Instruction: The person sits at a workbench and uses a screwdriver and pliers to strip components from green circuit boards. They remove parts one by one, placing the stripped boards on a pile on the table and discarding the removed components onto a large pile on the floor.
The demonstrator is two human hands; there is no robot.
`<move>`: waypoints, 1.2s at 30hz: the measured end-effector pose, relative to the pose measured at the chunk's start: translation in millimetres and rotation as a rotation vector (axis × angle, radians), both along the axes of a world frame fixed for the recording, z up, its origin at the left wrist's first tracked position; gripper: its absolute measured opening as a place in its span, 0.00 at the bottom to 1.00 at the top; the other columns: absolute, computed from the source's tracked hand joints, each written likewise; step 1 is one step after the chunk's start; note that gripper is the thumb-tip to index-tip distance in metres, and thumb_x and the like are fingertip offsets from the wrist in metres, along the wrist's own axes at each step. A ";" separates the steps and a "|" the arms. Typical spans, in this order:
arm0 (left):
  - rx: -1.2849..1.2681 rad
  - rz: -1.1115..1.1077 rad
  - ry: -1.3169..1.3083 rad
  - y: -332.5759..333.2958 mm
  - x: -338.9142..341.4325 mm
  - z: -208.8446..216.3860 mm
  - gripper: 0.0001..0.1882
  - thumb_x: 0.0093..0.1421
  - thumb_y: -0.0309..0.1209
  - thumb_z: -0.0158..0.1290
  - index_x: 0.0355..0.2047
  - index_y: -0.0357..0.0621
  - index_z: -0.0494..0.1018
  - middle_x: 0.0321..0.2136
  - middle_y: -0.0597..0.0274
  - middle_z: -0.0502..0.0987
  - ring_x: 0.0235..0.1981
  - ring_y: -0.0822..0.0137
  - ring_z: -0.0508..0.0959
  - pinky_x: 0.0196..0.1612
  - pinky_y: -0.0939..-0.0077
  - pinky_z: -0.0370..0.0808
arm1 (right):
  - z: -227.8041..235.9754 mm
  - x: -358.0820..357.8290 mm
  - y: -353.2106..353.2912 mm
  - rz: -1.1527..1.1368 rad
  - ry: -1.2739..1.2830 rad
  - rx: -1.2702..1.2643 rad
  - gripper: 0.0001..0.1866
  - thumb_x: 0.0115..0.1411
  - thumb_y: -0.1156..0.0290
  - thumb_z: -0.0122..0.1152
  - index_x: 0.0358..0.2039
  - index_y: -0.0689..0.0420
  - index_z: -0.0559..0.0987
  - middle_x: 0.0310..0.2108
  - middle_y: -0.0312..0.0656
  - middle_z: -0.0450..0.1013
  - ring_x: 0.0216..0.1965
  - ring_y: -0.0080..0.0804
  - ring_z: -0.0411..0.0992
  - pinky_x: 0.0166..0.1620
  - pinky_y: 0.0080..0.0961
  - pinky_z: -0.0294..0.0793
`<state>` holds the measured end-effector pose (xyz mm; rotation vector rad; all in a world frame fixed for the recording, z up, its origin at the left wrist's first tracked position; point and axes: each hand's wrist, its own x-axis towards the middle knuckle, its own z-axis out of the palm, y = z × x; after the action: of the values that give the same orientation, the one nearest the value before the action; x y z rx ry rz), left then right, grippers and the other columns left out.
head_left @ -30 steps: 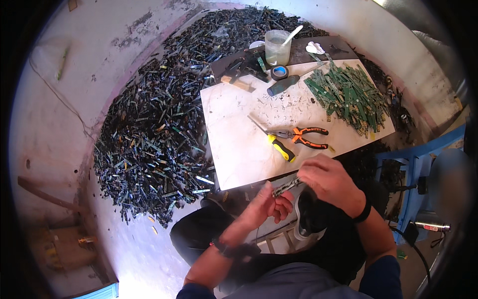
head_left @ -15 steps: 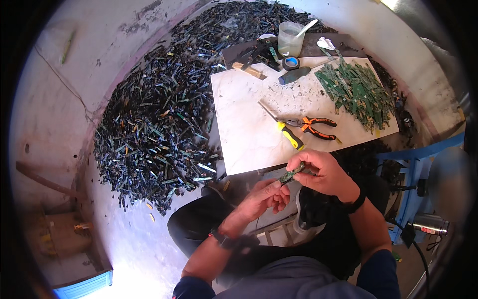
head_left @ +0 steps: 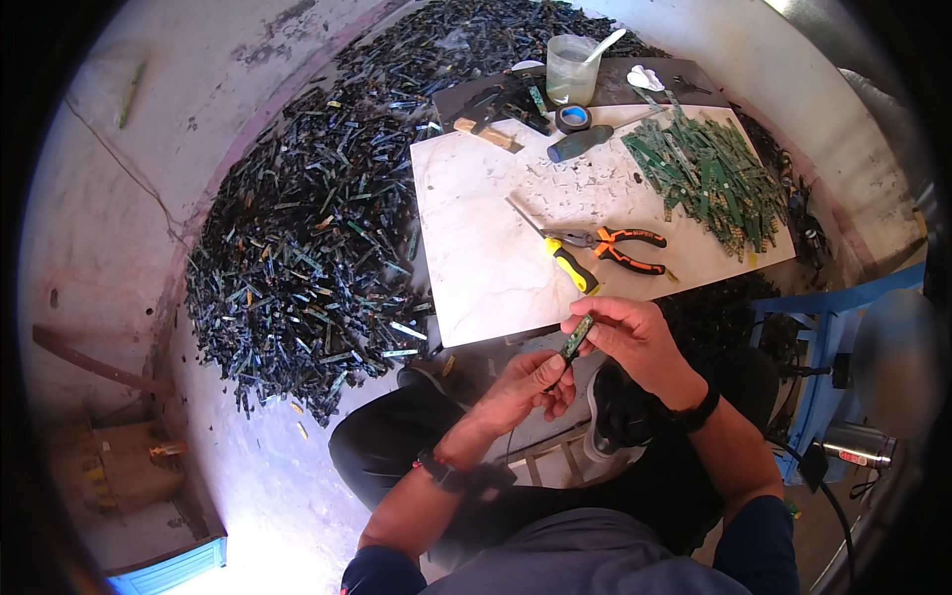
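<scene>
A narrow green circuit board strip, dark along its lower end, is held in front of my lap, just below the board's near edge. Its lower end is pinched between the thumb and fingers of my left hand. The fingers of my right hand close on the upper end. Beyond them, on the white board, lie a flat screwdriver with a yellow and black handle and pliers with orange and black grips. A heap of similar green strips covers the board's right side.
A large pile of dark strips spreads over the floor at left. Along the board's far side are a plastic cup with a white spoon, a tape roll, a dark-handled tool and a wooden-handled blade. A blue stool stands at right.
The strip has turned from a slant to a steeper, more upright angle between my hands. Both hands keep hold of it. The board and tools have shifted slightly left in view.
</scene>
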<state>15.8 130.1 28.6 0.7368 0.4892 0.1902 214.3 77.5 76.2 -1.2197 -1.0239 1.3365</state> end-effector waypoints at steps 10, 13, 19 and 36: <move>0.184 0.006 0.160 -1.7 3.2 -7.6 0.22 0.67 0.50 0.44 0.29 0.44 0.70 0.22 0.63 0.74 0.21 0.74 0.74 0.23 0.83 0.70 | -12.9 -0.3 -4.9 -0.091 0.001 -0.013 0.14 0.65 0.78 0.49 0.49 0.66 0.75 0.39 0.43 0.78 0.32 0.20 0.74 0.38 0.17 0.76; 0.188 0.001 0.169 -2.1 2.9 -6.1 0.22 0.67 0.51 0.44 0.29 0.44 0.69 0.22 0.64 0.74 0.21 0.74 0.74 0.23 0.83 0.70 | -15.5 -1.8 -3.7 -0.090 -0.042 -0.013 0.14 0.65 0.78 0.48 0.48 0.66 0.75 0.38 0.43 0.78 0.32 0.19 0.74 0.38 0.17 0.76; 0.220 -0.034 0.150 -5.4 2.8 -6.2 0.23 0.67 0.52 0.42 0.29 0.45 0.68 0.19 0.65 0.73 0.19 0.74 0.73 0.23 0.82 0.67 | -19.7 -1.4 -3.2 -0.087 0.025 -0.055 0.13 0.65 0.77 0.47 0.46 0.66 0.76 0.38 0.43 0.78 0.32 0.20 0.74 0.38 0.18 0.77; 0.144 0.029 0.032 -15.2 5.6 6.9 0.30 0.68 0.58 0.31 0.24 0.45 0.63 0.09 0.70 0.58 0.11 0.73 0.61 0.17 0.79 0.59 | -21.2 -4.8 -0.9 -0.073 0.505 -0.141 0.13 0.65 0.75 0.46 0.45 0.64 0.77 0.40 0.46 0.77 0.37 0.26 0.74 0.42 0.22 0.74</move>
<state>21.4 114.9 35.5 0.8746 0.5204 0.2431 209.5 76.6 55.0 -0.9362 -0.5289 1.5720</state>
